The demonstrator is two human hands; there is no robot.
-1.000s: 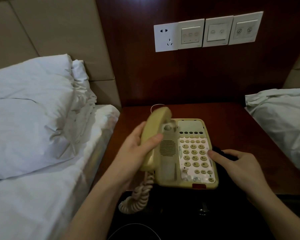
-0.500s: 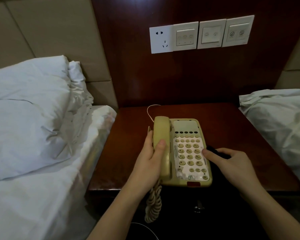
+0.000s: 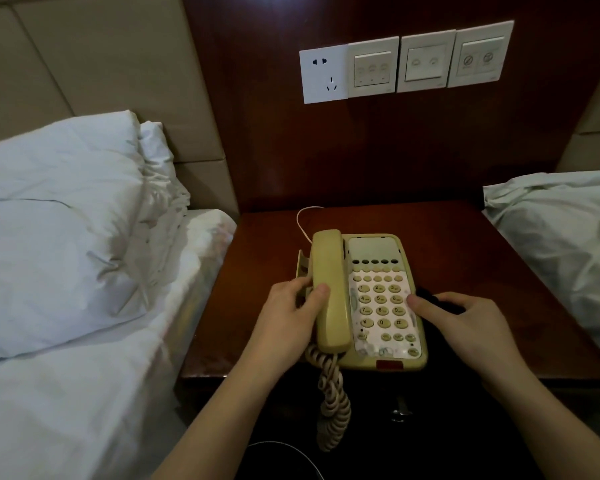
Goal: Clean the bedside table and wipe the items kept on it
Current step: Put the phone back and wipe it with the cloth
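Observation:
A beige telephone (image 3: pixel 381 306) with a keypad sits near the front of the dark wooden bedside table (image 3: pixel 465 244). Its handset (image 3: pixel 328 265) lies in the cradle on the phone's left side. My left hand (image 3: pixel 288 317) grips the handset at its middle, thumb on top. At the phone's right edge, my right hand (image 3: pixel 465 327) has its thumb touching the keypad and its fingers closed over a dark cloth (image 3: pixel 430 296). The coiled cord (image 3: pixel 333 403) hangs over the table's front edge.
A white pillow (image 3: pixel 56 220) and bed press against the table's left side. White bedding (image 3: pixel 561 237) lies to the right. A socket and switch panel (image 3: pixel 406 64) is on the wooden wall behind. A thin white cable (image 3: pixel 300 220) loops behind the phone.
My left hand has lowered the raised handset into its cradle and still holds it. My right hand has stayed at the phone's right edge.

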